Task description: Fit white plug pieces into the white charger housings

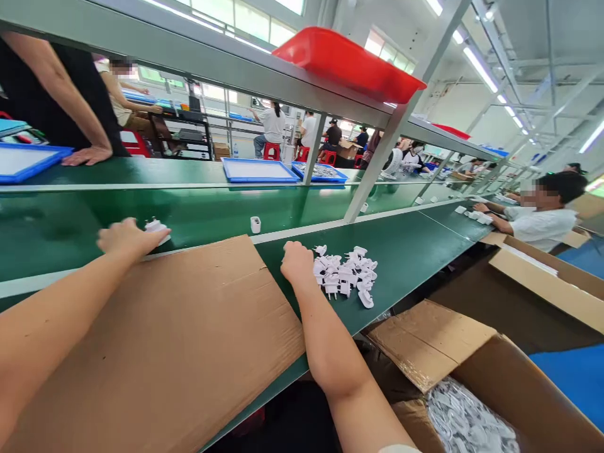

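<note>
My left hand (125,240) is stretched over the green belt, its thumb and fingers closed around a white plug charger (155,228) with its pins pointing up. My right hand (297,261) is closed, fingers curled down at the left side of a loose pile of white plug pieces (346,272); whatever it may hold is hidden. On the belt between my hands stands a single small white charger body (255,224). Below my left forearm, a flat cardboard sheet (189,340) covers the near green worktop (406,242).
An open cardboard box (528,377) at the lower right holds clear-bagged white parts (467,418). A metal post (377,163) rises behind the pile, and a red tray (349,66) sits overhead. Blue trays (259,170) stand beyond the belt. Co-workers are at left and right.
</note>
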Tool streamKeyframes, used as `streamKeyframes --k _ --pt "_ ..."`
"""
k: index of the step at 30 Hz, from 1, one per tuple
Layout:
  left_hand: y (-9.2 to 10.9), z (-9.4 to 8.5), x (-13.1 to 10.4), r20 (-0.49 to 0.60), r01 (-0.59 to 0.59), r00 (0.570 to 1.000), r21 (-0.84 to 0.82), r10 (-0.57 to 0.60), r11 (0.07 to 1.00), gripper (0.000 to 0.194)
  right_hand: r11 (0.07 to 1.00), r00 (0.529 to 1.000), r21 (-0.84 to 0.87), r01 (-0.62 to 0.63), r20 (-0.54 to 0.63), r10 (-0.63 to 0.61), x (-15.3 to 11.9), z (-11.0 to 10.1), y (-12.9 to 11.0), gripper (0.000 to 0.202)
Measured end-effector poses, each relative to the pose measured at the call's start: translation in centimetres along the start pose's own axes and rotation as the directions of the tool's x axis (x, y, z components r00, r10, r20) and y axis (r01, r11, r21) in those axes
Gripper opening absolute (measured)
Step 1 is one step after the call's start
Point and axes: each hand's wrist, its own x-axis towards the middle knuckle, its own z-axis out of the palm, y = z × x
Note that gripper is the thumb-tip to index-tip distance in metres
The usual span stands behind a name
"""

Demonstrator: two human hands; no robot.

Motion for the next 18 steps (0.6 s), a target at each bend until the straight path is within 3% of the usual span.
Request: streamKeyframes --k 3,5,8,10,15,18 --pt "1.6 1.6 1.6 -0.167 -0.052 0.985 -0.001 0.051 0.999 0.074 0.992 0.994 0.075 0.100 -0.045 -0.096 -0.3 0.3 -1.1 0.036" --pt "3.3 3.1 2.3 -0.192 -0.154 0.969 0.034 0.157 0.988 0.077 0.975 0.985 0.142 0.169 -0.061 -0.162 -0.5 0.6 -1.8 0.040" --pt "6.5 5.3 2.6 -0.020 -0.348 0.936 0.110 0.352 0.931 0.073 0.944 0.968 0.213 0.251 -0.060 -0.244 -0.9 1.1 -2.4 0.049" --pt "8.7 6.4 2.7 0.128 -0.439 0.897 0.146 0.423 0.887 0.073 0.918 0.953 0.258 0.300 -0.053 -0.297 -1.1 1.4 -2.6 0.053" --pt "12.0 7.8 3.3 0.315 -0.468 0.863 0.204 0.394 0.860 0.067 0.815 0.935 0.474 0.333 -0.052 -0.352 -0.7 2.2 -2.5 0.042" --pt "12.4 7.8 3.9 0.401 -0.468 0.837 0.176 0.371 0.866 0.059 0.663 0.956 0.707 0.248 -0.069 -0.285 0.2 3.1 -2.4 0.028"
